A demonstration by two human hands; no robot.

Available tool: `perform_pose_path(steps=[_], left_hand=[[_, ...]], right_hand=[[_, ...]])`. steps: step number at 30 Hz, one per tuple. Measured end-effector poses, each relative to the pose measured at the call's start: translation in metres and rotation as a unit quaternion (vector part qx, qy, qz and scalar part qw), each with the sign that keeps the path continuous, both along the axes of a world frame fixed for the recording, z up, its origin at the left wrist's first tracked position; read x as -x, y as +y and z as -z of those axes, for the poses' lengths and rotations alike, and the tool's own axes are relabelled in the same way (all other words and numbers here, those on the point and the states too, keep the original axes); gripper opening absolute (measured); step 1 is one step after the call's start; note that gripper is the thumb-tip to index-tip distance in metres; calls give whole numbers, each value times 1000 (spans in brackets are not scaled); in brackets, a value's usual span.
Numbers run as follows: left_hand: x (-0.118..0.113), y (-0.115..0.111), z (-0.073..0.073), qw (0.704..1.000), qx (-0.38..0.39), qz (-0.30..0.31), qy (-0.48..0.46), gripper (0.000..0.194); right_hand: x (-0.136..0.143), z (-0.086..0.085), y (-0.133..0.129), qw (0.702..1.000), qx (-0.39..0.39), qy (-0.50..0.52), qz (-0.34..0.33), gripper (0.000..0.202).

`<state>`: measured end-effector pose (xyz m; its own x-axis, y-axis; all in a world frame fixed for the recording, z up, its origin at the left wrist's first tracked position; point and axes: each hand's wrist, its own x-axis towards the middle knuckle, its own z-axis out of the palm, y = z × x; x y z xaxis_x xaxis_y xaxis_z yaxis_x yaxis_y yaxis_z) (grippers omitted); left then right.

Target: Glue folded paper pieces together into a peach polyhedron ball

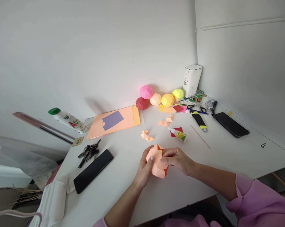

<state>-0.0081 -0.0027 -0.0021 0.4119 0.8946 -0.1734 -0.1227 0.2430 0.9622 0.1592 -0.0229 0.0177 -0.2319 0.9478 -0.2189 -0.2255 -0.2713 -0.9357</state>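
Note:
A peach faceted paper ball [157, 162], with openings along its right side, is held over the near part of the table. My left hand [145, 168] grips it from the left, thumb on its front face. From the right, my right hand [177, 159] pinches its edge between thumb and fingers; the fingertips are partly hidden by the paper. Just beyond lie small folded peach paper pieces [147, 136], and more of them [166, 121] are farther back. A small glue bottle [179, 134] rests on a red paper square [173, 133].
Finished paper balls [168, 100] stand against the wall. Peach sheets [118, 126], keys [88, 153] and a black phone [94, 171] lie left. A utility knife [199, 120], scissors [196, 107], a thin stick [200, 136] and a dark phone [230, 125] lie right.

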Motion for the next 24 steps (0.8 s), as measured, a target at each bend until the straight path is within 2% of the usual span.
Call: perform_pose_path(steps=[5, 13, 24], left_hand=[[-1, -2, 4, 999, -3, -2, -38, 78], [4, 4, 8, 994, -36, 76, -74, 93], [3, 4, 13, 997, -52, 44, -43, 80]], right_hand=[[-2, -4, 2, 1000, 23, 14, 12, 29], [-7, -4, 5, 999, 25, 23, 24, 35], [-4, -1, 5, 999, 21, 17, 34, 32]])
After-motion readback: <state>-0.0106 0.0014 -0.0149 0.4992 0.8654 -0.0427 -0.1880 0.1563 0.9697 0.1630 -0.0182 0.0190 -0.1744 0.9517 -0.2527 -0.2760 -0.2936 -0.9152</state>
